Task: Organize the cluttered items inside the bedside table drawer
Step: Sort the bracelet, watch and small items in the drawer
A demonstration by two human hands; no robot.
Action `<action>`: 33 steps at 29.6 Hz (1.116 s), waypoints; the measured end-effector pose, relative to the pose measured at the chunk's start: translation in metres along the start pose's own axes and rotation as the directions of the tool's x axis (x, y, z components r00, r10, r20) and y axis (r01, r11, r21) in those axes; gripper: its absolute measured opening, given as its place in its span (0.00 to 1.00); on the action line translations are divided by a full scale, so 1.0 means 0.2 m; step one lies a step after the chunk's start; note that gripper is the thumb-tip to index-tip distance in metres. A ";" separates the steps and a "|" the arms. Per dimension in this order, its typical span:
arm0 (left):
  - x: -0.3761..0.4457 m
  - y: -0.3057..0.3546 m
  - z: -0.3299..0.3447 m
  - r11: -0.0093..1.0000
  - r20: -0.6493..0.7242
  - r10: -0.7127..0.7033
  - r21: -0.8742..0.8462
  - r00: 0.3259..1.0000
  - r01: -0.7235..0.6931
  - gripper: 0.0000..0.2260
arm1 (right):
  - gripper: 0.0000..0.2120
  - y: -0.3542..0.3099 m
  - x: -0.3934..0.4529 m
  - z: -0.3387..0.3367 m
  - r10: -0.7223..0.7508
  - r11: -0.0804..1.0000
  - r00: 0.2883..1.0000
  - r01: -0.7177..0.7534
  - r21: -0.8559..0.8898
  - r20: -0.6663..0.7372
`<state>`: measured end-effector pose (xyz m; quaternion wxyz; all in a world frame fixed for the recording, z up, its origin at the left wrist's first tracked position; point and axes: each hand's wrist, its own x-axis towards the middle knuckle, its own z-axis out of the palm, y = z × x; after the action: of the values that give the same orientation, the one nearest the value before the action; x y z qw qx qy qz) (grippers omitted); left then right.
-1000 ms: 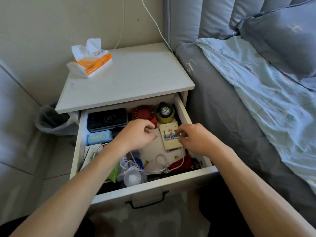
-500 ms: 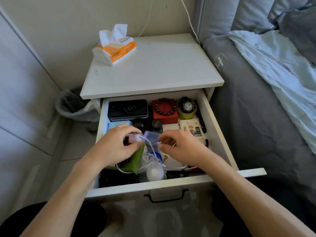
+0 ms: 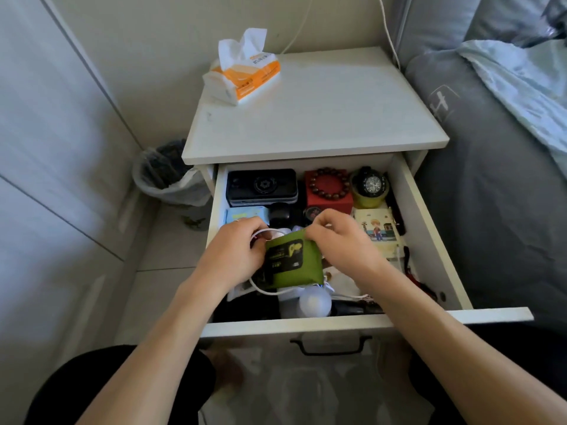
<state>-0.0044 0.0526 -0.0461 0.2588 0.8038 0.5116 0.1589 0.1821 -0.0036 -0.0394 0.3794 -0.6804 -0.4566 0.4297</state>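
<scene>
The white drawer (image 3: 429, 240) of the bedside table stands pulled out. Both hands hold a green packet (image 3: 291, 262) above its middle. My left hand (image 3: 236, 256) grips the packet's left edge together with a looped white cable (image 3: 267, 291). My right hand (image 3: 337, 240) pinches the packet's top right corner. At the back lie a black case (image 3: 262, 187), a red box with a bead bracelet (image 3: 328, 188) and a watch on a yellow roll (image 3: 369, 187). A cartoon-printed card box (image 3: 379, 231) lies at the right. A white round cap (image 3: 314, 303) sits near the drawer's front.
A tissue pack (image 3: 245, 72) lies on the table top (image 3: 322, 118). A lined waste bin (image 3: 165, 176) stands left of the table, by the wall. The bed with grey bedding (image 3: 491, 179) runs close along the right. A blue packet (image 3: 242, 214) lies at the drawer's left.
Both hands left the card box and moved to the drawer's middle. They picked up the green packet, which now faces up between them. The camera view has shifted left.
</scene>
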 end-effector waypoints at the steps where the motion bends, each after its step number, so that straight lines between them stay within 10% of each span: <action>1: 0.00 -0.01 -0.01 1.000 0.004 -0.014 0.011 1.000 0.014 0.05 | 0.05 -0.01 -0.01 -0.01 -0.008 0.999 0.999 0.010 0.042 -0.035; 9: 0.00 0.07 0.02 1.000 -0.002 0.019 -0.019 1.000 -0.019 0.11 | 0.02 -0.01 -0.06 -0.21 0.019 0.955 0.952 0.074 0.287 -0.307; 16: -0.05 0.29 0.01 0.865 -0.093 -0.053 -0.502 0.994 -0.001 0.13 | 0.06 0.03 -0.10 -0.23 0.259 0.706 0.945 -0.044 0.707 -0.200; 21: 0.00 0.37 0.01 0.972 0.033 -0.168 -0.159 0.985 0.172 0.15 | 0.09 0.05 -0.10 -0.27 0.250 0.557 0.961 -0.046 0.829 -0.115; 29: 0.29 0.64 0.11 0.958 0.067 -0.127 -0.248 0.990 0.140 0.22 | 0.16 0.10 -0.07 -0.44 0.317 0.767 0.942 -0.187 0.614 -0.109; 33: 0.41 0.68 0.12 0.967 0.130 -0.143 -0.195 0.981 0.166 0.21 | 0.15 0.10 -0.04 -0.55 0.153 0.966 0.972 -0.185 -0.181 -0.179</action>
<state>0.1437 0.0737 0.0114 0.3811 0.7382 0.5378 0.1435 0.2877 -0.0300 -0.0177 0.3085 -0.7841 -0.4040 0.3561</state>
